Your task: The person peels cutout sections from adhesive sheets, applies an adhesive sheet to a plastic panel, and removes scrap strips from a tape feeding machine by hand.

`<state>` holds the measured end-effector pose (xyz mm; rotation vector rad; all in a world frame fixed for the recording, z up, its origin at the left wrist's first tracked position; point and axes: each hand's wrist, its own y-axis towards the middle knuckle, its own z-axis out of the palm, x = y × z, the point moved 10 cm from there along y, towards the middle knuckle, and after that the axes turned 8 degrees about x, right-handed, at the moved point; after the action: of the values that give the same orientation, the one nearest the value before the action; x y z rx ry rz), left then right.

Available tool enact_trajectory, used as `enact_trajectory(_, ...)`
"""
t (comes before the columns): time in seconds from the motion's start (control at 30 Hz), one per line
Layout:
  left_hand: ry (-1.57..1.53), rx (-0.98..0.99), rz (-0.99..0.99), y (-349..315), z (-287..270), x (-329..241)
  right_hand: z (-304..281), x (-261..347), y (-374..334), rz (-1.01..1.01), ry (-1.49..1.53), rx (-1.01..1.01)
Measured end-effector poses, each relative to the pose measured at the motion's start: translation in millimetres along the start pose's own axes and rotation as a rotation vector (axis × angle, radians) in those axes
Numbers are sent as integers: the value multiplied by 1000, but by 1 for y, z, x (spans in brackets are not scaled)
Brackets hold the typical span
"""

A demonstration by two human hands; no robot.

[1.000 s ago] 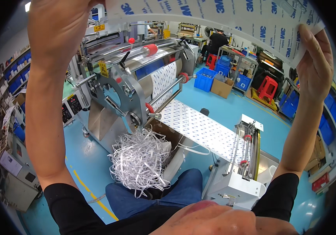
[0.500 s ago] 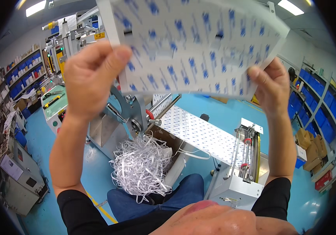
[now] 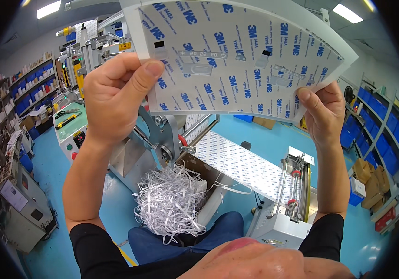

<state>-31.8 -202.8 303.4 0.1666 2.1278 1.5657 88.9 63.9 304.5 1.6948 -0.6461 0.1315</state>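
Raised at the top of the view is a white adhesive sheet (image 3: 236,76) with a repeated blue print, its lower edge bowed. Small clear windows and a couple of black patches show on it. My left hand (image 3: 115,95) pinches the sheet's left edge, thumb in front and fingers curled behind. At the lower right corner my right hand (image 3: 324,110) grips it the same way, with its fingertips hidden behind the sheet. Below, a long web of matching blue-printed liner (image 3: 239,158) runs from a grey roller machine (image 3: 164,135) to a white machine (image 3: 280,211) with red rings.
A tangled heap of white waste strips (image 3: 171,200) lies just in front of my knees. On a green-topped bench (image 3: 74,126) at the left rest scissors (image 3: 67,112) and a yellow knife (image 3: 65,121). Shelves with blue bins (image 3: 376,116) and cardboard boxes (image 3: 371,181) stand right.
The sheet, blurred before, now shows sharply and has shifted slightly right and down. Both hands keep their hold on it.
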Motion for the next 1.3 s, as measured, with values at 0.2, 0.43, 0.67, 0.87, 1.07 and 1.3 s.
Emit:
enact_trajectory(0.2, -4, 9, 56, -1, 0, -9, -1, 1, -4, -7, -2, -3)
enact_trajectory(0.43, 108, -68, 217, -6, 0, -30, 0, -2, -8, -11, 17, 6)
enact_trajectory(0.67, 167, -112, 236, -7, -1, -34, -3, 3, -13, -52, -25, -12)
enact_trajectory(0.87, 160, -115, 279, -12, 1, -45, 3, -14, -6, 62, 175, 24)
enact_trajectory(1.07, 157, -50, 251, -11, 7, -43, 1, -19, -9, 120, 217, 43)
enact_trajectory(1.3, 37, 53, 149, -4, 11, -31, -1, -18, -10, 104, 168, -22)
